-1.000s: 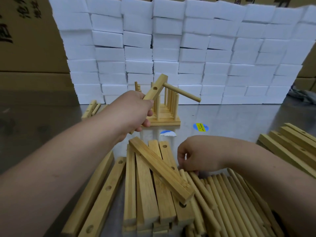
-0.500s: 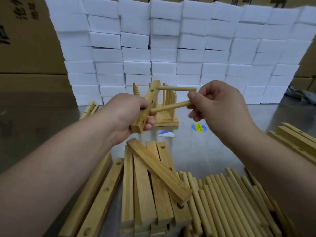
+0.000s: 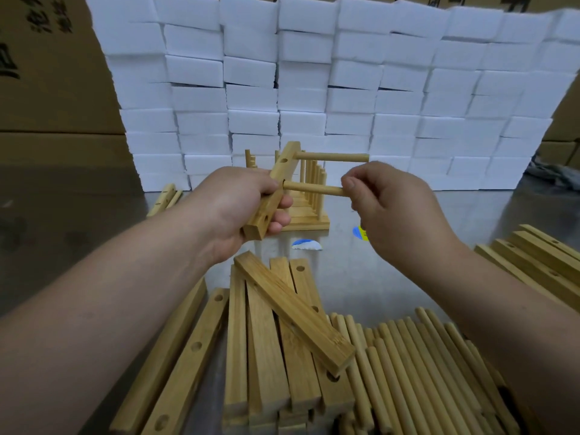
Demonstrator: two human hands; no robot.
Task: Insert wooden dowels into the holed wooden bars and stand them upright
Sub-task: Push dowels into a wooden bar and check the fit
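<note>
Our left hand (image 3: 248, 208) grips the holed bar (image 3: 282, 171) in the air; our right hand (image 3: 389, 205) pinches a dowel (image 3: 314, 189) whose tip meets the bar's middle hole, below a seated dowel (image 3: 329, 157). Pushed off-axis, it could jam or skid off the bar's face.

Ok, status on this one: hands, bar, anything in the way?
Left hand grips holed bar, top dowel seated. Right hand pinches second dowel at next hole. Nothing blocking.
</note>
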